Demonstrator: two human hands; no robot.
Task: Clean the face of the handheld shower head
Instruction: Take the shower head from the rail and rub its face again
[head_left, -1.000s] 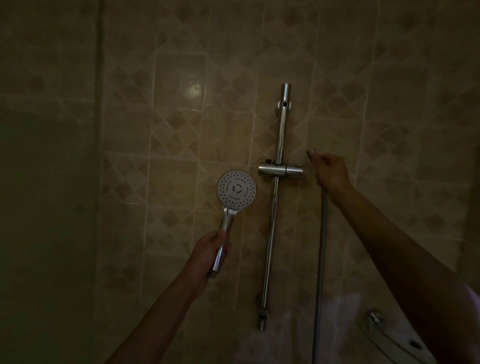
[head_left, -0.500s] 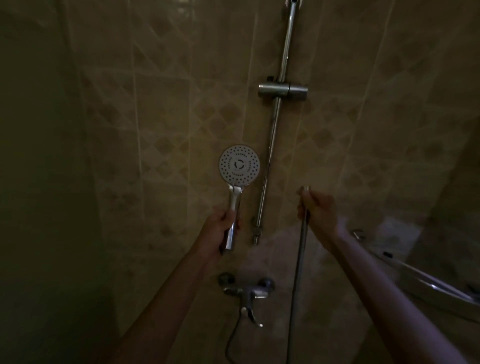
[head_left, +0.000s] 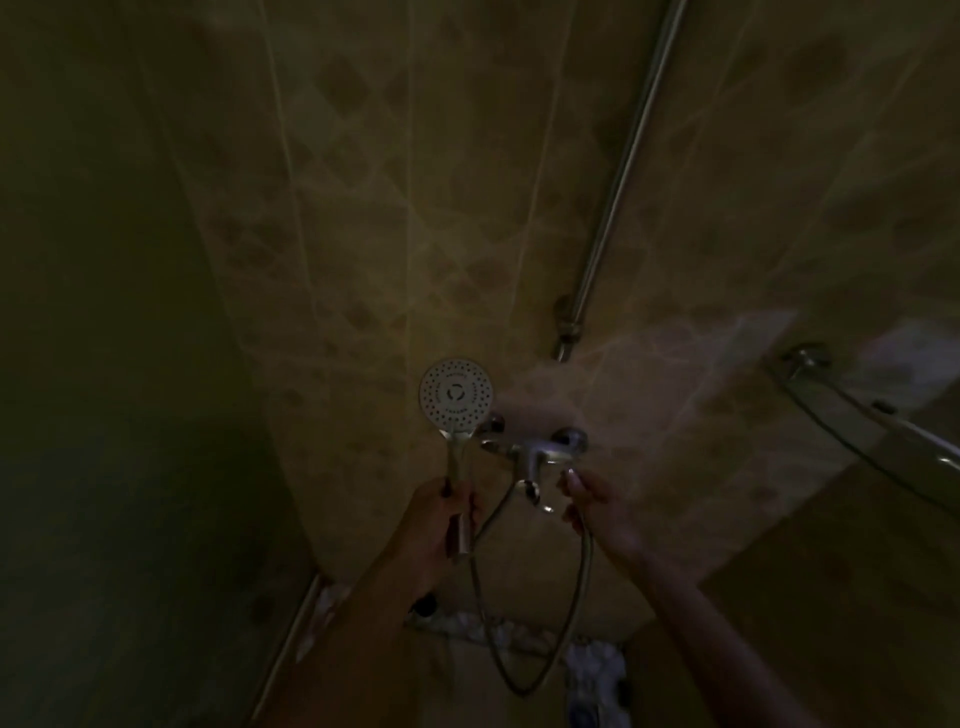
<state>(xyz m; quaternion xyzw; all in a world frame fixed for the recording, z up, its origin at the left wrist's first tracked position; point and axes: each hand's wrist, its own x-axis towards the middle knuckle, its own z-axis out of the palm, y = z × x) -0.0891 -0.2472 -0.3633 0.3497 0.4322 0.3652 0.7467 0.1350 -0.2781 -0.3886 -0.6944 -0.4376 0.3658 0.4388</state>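
1. Chrome hose (head_left: 540, 670) hangs nearest the camera, drooping in a long loop below both forearms; one side rises toward the mixer tap, the other toward the right hand.
2. The left hand (head_left: 436, 525) wraps its fingers around the lower handle of the handheld shower head (head_left: 456, 397), gripping it firmly and holding it upright.
3. The shower head's round white face, dotted with nozzle holes around a central ring mark, points toward the camera. It sits above the left hand, just left of the tap and in front of the tiled wall.
4. The right hand (head_left: 592, 501) is curled around the free end of the hose, whose metal tip shows just above the fingers; it holds that end close beside the tap's right side. The frame is too dark to tell whether the tip touches the tap.
5. The wall-mounted mixer tap (head_left: 535, 452) sits between the two hands, its lever pointing downward.
6. The lower end of the slide rail (head_left: 618, 182) meets the wall above the tap and runs upward to the right.
7. A curved glass shelf (head_left: 878, 441) juts from the wall at far right.
8. Beige tiles (head_left: 363, 234) with a diamond pattern cover the wall behind everything, dim in low light.
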